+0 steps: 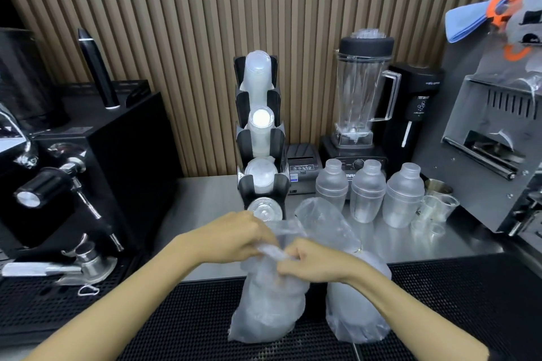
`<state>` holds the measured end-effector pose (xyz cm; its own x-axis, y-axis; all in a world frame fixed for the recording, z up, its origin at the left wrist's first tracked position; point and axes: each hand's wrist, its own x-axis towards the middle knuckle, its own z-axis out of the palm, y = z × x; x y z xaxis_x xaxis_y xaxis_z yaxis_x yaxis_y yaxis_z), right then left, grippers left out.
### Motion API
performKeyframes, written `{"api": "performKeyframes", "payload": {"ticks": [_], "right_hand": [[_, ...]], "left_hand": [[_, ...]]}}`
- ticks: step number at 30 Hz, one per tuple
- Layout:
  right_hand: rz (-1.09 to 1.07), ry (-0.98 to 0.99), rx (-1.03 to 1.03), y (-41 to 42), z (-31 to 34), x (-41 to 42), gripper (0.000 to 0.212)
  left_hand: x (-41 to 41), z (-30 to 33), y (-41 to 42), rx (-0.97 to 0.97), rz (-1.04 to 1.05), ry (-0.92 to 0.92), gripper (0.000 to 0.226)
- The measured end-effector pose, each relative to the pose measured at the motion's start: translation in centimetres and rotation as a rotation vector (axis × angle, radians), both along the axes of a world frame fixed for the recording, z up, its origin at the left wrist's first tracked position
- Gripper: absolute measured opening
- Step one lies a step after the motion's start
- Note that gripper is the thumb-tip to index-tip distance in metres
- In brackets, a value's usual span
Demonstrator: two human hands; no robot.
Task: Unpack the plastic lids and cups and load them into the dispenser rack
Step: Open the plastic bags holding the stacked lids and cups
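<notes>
Where the black mat (176,316) covers the near edge of the counter (205,199), two clear bags standing side by side. Left hand (243,237) and right hand (311,264) meeting over the left bag (264,308), fingers curled, both pinching its twisted neck; contents too cloudy to tell. Right bag (355,302) just beside it, behind the right wrist, top slack and open toward the back.

Further in, bare steel counter. Near its middle, upright, a black rack (261,138): white cup stacks in the upper three slots, a clear lid (264,209) showing at the bottom slot, just beyond the left hand. Right of the rack, three frosted shakers (368,193) in a row, then small clear measuring cups (437,208) and a steel jigger (438,186) toward the right edge.

At the back edge, a small printer (302,167), a blender (360,91) with empty jug, a black machine beside it. Along the left edge, an espresso machine (73,173); along the right, a steel sealing machine (492,126). Behind all, a ribbed wooden wall (205,9).
</notes>
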<state>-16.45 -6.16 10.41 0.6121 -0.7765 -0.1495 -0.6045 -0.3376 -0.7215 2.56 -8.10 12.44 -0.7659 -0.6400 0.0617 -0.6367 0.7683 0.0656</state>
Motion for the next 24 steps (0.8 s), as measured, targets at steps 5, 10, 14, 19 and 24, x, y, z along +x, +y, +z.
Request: {"api": "performKeyframes", "payload": {"ticks": [5, 10, 14, 19, 24], "right_hand": [[0.117, 0.391, -0.274, 1.1, -0.3, -0.6, 0.045], [0.085, 0.437, -0.558, -1.1, -1.6, -1.4, 0.022], [0.106, 0.191, -0.369, -2.3, -3.0, -2.8, 0.039], [0.117, -0.283, 0.095, -1.0, -3.1, -2.5, 0.021], [0.109, -0.102, -0.055, -0.9, -3.9, -1.9, 0.021]], "left_hand": [[-0.5, -1.8, 0.9, 0.033, -0.140, 0.075, 0.017], [-0.8, -3.3, 1.3, 0.247, 0.042, 0.243, 0.050], [0.0, -3.5, 1.1, 0.361, 0.127, 0.292, 0.051], [-0.2, -4.0, 0.4, 0.300, 0.252, -0.038, 0.055], [-1.6, -4.7, 0.3, 0.146, 0.198, -0.329, 0.031]]}}
